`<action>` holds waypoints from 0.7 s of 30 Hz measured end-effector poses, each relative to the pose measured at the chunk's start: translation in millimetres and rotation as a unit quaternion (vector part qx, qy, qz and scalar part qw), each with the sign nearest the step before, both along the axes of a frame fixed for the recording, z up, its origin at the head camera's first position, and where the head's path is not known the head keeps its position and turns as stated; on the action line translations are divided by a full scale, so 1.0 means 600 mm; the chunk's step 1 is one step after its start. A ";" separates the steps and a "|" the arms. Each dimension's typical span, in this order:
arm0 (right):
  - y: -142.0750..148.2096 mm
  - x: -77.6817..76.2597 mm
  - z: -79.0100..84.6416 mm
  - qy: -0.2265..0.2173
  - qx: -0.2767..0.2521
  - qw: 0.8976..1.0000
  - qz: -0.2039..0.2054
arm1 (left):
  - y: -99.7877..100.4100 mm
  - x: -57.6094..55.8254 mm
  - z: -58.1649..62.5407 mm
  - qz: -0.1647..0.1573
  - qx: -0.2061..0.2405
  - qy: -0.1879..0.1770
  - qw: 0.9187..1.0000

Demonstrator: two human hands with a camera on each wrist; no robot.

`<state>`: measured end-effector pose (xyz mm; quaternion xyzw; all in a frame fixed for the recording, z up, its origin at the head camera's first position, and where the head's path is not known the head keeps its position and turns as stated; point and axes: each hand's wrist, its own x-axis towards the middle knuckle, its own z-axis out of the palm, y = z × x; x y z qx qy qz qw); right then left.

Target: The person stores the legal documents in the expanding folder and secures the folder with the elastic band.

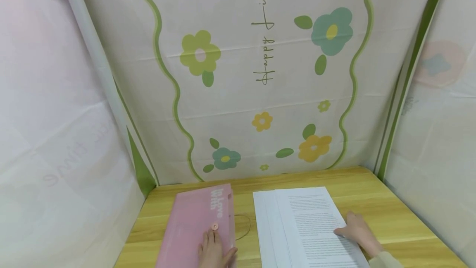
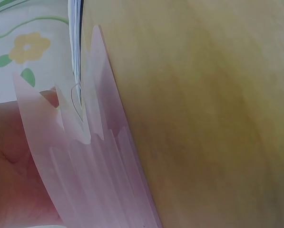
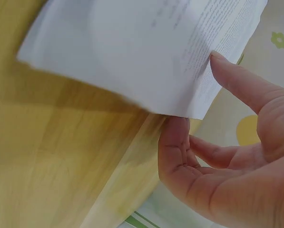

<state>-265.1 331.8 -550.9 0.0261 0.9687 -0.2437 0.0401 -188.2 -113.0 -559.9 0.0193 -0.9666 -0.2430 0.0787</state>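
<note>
A pink expanding file folder (image 1: 189,218) with a button closure lies on the left of the wooden table. On its cover rests my left hand (image 1: 213,251), fingers extended below the button and thumb by the right edge. The left wrist view shows the folder's layered pockets (image 2: 99,175) from the side, with part of the left hand (image 2: 13,166) behind them. To the right lie overlapping printed paper sheets (image 1: 308,226). My right hand (image 1: 358,233) pinches their right edge, thumb on top. In the right wrist view, curled fingers (image 3: 175,147) meet the paper's edge.
A thin loop of string (image 1: 248,226) lies on the table (image 1: 386,210) between folder and papers. White fabric walls with printed flowers (image 1: 238,94) enclose the table at the back and both sides.
</note>
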 end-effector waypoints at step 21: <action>-0.003 -0.003 0.003 -0.018 -0.048 0.999 -0.012 | 0.006 -0.007 -0.001 0.023 -0.008 0.007 1.000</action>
